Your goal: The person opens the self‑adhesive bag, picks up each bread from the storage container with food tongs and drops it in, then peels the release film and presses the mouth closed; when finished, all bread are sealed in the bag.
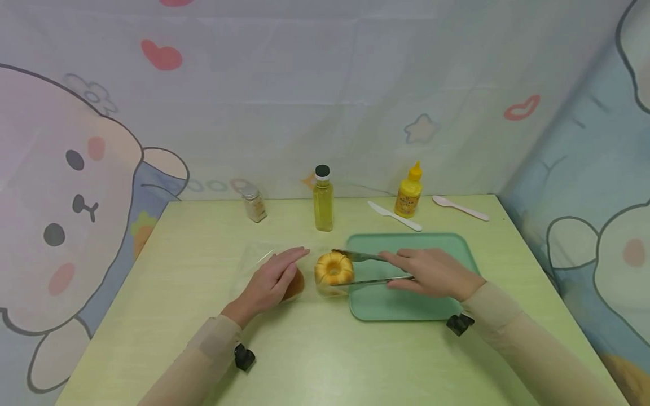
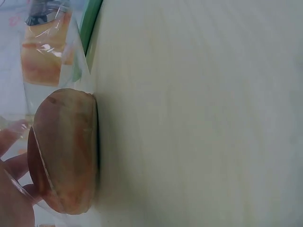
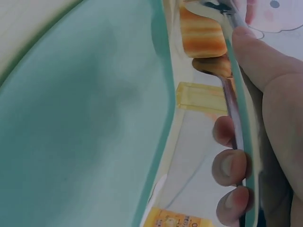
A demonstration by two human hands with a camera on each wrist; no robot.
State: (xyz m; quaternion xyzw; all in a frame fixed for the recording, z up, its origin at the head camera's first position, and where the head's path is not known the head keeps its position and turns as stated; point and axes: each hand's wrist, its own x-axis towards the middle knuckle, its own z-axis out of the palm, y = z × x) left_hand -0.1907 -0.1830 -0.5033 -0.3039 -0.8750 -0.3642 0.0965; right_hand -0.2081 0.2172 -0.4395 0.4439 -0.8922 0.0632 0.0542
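Observation:
My left hand (image 1: pixel 269 282) lies with straight fingers over clear plastic packaging (image 1: pixel 252 264), beside a brown bread roll (image 1: pixel 295 285). The left wrist view shows the roll (image 2: pixel 66 151) close to those fingers, partly behind film. With my right hand (image 1: pixel 431 272) I hold metal tongs (image 1: pixel 378 281), thumb on one arm and fingers on the other. Their two ends stand at the far and near sides of a golden ring-shaped cake (image 1: pixel 324 273), which sits at the packaging's right end. Whether both ends press on the cake is unclear.
A green tray (image 1: pixel 406 309) lies under my right hand. Along the back stand a small shaker jar (image 1: pixel 254 206), an oil bottle (image 1: pixel 323 206) and a yellow squeeze bottle (image 1: pixel 408 194), with a white plastic knife (image 1: pixel 393 216) and a pale spoon (image 1: pixel 460 208).

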